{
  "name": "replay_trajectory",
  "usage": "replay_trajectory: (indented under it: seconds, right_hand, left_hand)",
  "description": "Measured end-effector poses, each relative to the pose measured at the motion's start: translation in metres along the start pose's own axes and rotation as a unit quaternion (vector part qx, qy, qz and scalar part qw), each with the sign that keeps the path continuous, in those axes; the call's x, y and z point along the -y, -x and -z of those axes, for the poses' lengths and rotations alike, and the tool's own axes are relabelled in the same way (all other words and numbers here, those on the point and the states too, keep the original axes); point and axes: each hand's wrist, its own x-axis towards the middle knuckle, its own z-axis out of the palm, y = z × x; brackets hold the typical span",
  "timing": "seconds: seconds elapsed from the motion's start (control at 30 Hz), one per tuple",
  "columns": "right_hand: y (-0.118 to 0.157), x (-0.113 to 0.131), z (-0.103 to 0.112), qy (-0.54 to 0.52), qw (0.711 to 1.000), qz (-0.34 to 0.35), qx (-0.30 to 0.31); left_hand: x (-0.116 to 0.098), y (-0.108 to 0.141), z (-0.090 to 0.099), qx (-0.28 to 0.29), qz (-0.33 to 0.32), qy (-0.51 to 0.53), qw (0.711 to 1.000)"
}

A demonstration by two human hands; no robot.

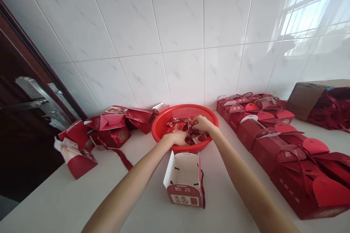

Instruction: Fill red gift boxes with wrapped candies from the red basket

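A red plastic basket (pixel 186 108) with perforated sides holds a heap of wrapped candies (pixel 199 139), mostly in red wrappers. Both of my hands reach into it. My left hand (pixel 178 138) is at the near side, its fingers bent down among the wrappers and the tips partly hidden. My right hand (pixel 202 123) is over the right part of the heap with its fingers curled in; what they grip is hidden. Just in front of the basket stands an open gift box (pixel 183 174), red outside and white inside, its flaps up and a dark red ribbon at its right side.
Closed red gift boxes (pixel 259 145) stand in rows along the right. Behind them is a cardboard carton (pixel 306 100) with red ribbons. Unfolded red boxes (pixel 112 127) and a ribbon (pixel 124 158) lie on the left. A tiled wall (pixel 183 76) borders the white table (pixel 131 204); a door handle (pixel 38 102) is left.
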Motion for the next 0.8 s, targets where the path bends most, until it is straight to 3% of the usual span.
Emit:
replay_trajectory:
  seconds: [0.8]
  right_hand:
    - [0.0018, -0.0057, -0.0014, -0.084, 0.996, 0.020, -0.036]
  left_hand:
    - [-0.0026, -0.0004, -0.0067, -0.014, 0.014, 0.007, 1.000]
